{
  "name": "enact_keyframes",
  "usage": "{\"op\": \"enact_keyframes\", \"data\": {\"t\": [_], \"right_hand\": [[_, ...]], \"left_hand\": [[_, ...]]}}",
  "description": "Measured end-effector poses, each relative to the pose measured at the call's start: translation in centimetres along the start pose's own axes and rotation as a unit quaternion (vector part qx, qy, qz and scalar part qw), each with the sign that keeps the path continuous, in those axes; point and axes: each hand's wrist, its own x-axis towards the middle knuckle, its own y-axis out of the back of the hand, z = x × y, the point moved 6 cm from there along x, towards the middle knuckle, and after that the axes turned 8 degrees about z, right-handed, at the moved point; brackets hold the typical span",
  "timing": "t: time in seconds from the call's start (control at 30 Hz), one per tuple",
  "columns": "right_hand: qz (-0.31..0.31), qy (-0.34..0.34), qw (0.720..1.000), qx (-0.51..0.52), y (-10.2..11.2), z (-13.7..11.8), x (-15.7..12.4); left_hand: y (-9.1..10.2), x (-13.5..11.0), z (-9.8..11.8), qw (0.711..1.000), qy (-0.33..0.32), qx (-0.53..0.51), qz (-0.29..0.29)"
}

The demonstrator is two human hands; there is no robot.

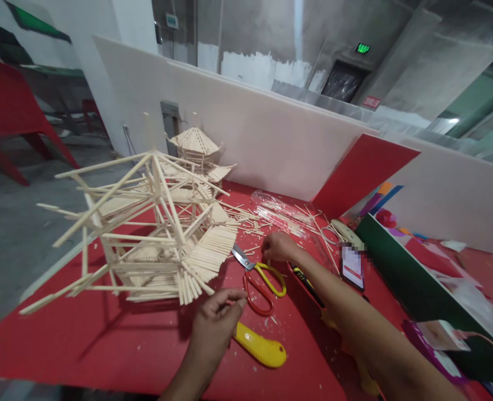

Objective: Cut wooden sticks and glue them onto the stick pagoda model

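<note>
A large model tower of thin wooden sticks (154,234) stands on the red table (83,340). My left hand (219,317) is just in front of the model, fingers pinched together; whether they hold anything is too small to see. My right hand (277,247) reaches to the loose sticks (255,223) beyond the scissors, fingers curled down on them. Scissors with red and yellow handles (259,278) lie between my hands. A yellow utility knife (260,346) lies under my left hand.
A smaller stick pavilion (196,147) stands behind the big model by the white partition (271,133). A clear bag of sticks (280,214), a phone (352,266), a red board (363,167) and a dark green board (413,284) lie to the right.
</note>
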Motion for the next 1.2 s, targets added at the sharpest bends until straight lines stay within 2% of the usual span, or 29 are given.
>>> {"op": "enact_keyframes", "data": {"t": [0.1,0.2,0.37,0.47,0.53,0.63,0.73,0.9,1.0,1.2], "right_hand": [[0.039,0.031,0.996,0.076,1.7,-0.7,-2.0],[0.083,0.078,0.979,0.167,2.3,-2.7,-6.1],[0.160,0.150,0.935,0.277,-0.8,-7.4,-13.2],[0.252,0.174,0.883,0.356,-2.1,-8.4,-15.6],[0.269,0.189,0.863,0.384,-2.6,-8.8,-16.5],[0.269,0.211,0.866,0.364,-2.7,-9.7,-17.3],[0.318,0.223,0.864,0.320,-2.0,-10.8,-18.4],[0.377,0.247,0.853,0.263,-1.6,-13.0,-19.8],[0.373,0.225,0.854,0.285,-1.6,-13.6,-19.8],[0.351,0.204,0.863,0.301,-2.2,-14.1,-20.0]], "left_hand": [[-0.2,-0.2,0.3,1.000,0.005,-0.030,0.003],[-0.7,-0.2,0.4,0.996,0.023,-0.081,0.004],[-1.8,-0.7,-0.1,0.990,0.071,-0.103,-0.060],[-1.3,-1.6,-0.2,0.989,0.068,-0.112,-0.068],[-0.5,-2.3,-0.1,0.991,0.052,-0.116,-0.053],[0.8,-3.2,0.4,0.995,0.005,-0.101,-0.019],[1.8,-3.7,1.0,0.995,-0.034,-0.098,-0.001],[3.2,-4.4,1.9,0.989,-0.008,-0.149,0.024],[3.7,-5.0,2.3,0.989,0.012,-0.148,0.002],[5.0,-5.6,3.2,0.994,-0.075,-0.076,0.021]]}}
